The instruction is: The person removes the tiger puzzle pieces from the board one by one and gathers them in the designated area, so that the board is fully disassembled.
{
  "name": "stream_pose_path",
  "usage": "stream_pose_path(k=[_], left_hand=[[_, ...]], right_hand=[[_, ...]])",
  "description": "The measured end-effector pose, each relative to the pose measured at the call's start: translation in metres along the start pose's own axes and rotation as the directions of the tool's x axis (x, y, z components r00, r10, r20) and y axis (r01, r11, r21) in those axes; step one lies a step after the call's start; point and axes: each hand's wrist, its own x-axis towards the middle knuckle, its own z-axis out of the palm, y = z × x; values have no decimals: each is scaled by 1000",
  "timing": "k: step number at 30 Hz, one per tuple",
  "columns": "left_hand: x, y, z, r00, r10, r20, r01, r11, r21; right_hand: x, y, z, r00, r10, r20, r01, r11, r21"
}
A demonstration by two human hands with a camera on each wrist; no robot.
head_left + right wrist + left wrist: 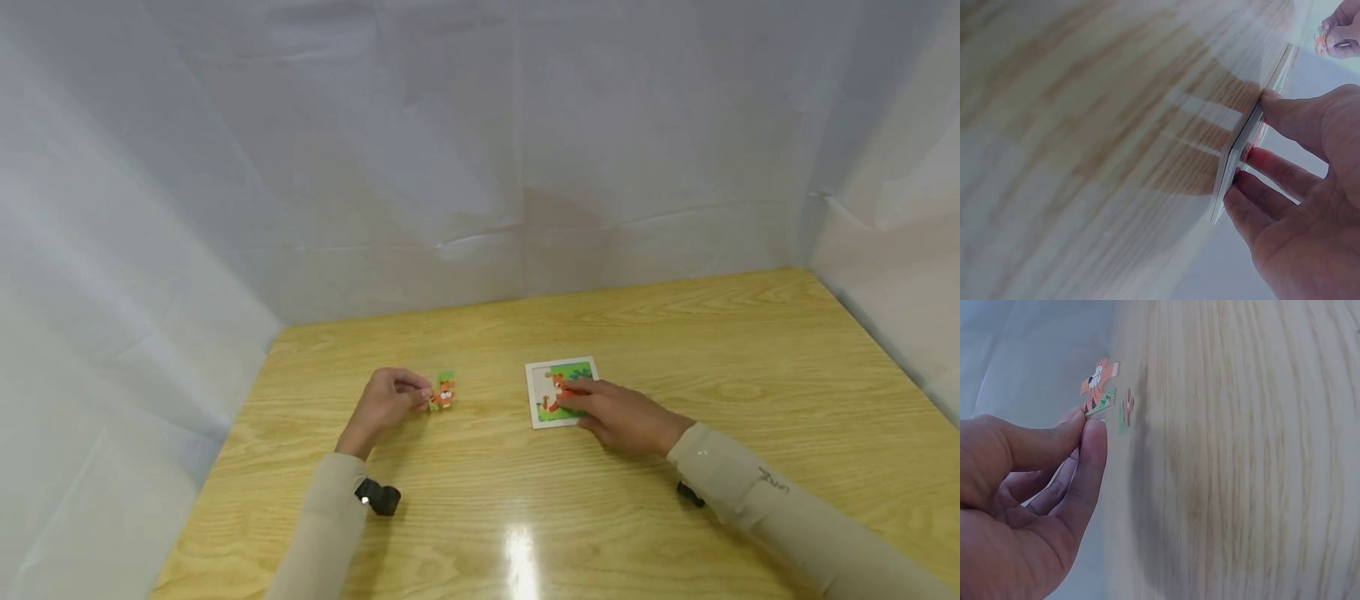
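Note:
Between its thumb and fingertips, my left hand (pixel 386 406) pinches a small puzzle piece (pixel 1099 384) printed with an orange animal's face. It is tilted up above the table. Close beside it, another piece (pixel 1126 411) in green and reddish colours lies on the wood. To the right is a square puzzle board (pixel 534 398) with a white frame, flat on the table. Part of its orange animal and green picture is filled in, and its upper left shows pale backing. My right hand (pixel 626 415) rests on the board's right side, fingertips on the picture and at the frame's edge, covering part of it.
The wooden table (pixel 465 500) runs up to a white sheet (pixel 420 167) hung at the back and both sides. A black camera (pixel 380 497) is strapped to the left wrist, and another (pixel 690 494) shows under the right sleeve.

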Motion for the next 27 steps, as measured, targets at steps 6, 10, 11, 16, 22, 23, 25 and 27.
stream_pose_path(k=[6, 10, 11, 16, 22, 23, 25, 27], left_hand=[[-1, -5, -4, 999, -20, 29, 20, 1000, 4], [0, -6, -3, 998, -34, 45, 35, 999, -22], [-1, -6, -2, 998, -39, 46, 40, 999, -28], [-1, -5, -1, 998, -36, 51, 37, 999, -15], [3, -6, 4, 999, -38, 29, 38, 999, 12], [4, -6, 4, 999, -39, 20, 39, 999, 17], [6, -7, 6, 999, -36, 7, 36, 999, 27], [8, -7, 8, 999, -37, -7, 37, 999, 33]], right_hand=[[0, 0, 0, 1000, -4, -3, 4, 1000, 2], [0, 0, 0, 1000, 1, -4, -1, 1000, 8], [0, 0, 1, 1000, 1, -4, -1, 1000, 10], [0, 0, 2, 1000, -2, -6, 2, 1000, 14], [-1, 1, 3, 1000, -10, -15, 10, 1000, 8], [-1, 1, 3, 1000, -10, -16, 10, 1000, 7], [-1, 2, 3, 1000, -10, -17, 10, 1000, 6], [0, 2, 4, 1000, -9, -18, 10, 1000, 5]])
